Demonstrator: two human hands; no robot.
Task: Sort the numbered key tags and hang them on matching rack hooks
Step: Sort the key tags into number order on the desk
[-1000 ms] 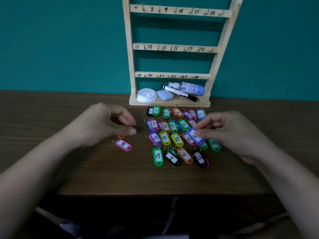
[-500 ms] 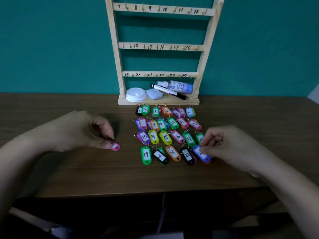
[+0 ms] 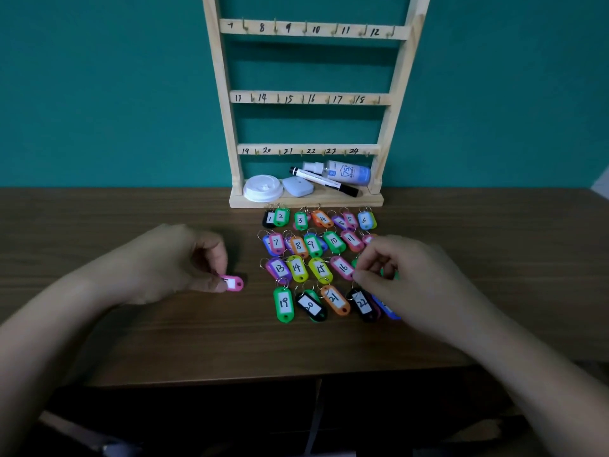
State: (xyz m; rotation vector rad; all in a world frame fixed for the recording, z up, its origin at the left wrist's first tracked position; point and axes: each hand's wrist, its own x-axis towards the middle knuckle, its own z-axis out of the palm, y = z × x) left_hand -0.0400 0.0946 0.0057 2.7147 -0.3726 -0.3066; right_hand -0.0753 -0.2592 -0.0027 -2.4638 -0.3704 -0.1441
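Observation:
Several coloured numbered key tags (image 3: 298, 267) lie in rows on the brown table (image 3: 131, 209) before a wooden rack (image 3: 311, 99). The rack's numbered hooks, 7 to 24 in view, are bare. My left hand (image 3: 174, 262) pinches a pink tag (image 3: 233, 284) against the table, left of the rows. My right hand (image 3: 405, 278) hovers over the rows' right end with fingers curled and tips together near green tags. Whether it pinches one is hidden. A blue tag (image 3: 385, 310) lies under that hand beside black tag 22 (image 3: 362, 303).
On the rack's base sit a white lid (image 3: 263, 188), a small pale box (image 3: 296, 186), a black-capped marker (image 3: 324, 181) and a spray bottle (image 3: 346, 173). A teal wall stands behind. The table's front edge (image 3: 263, 379) is close to me.
My right hand set the blue tag at the bottom row's right end, then moved up over the green tags. My left hand came down onto the pink tag and pinches it.

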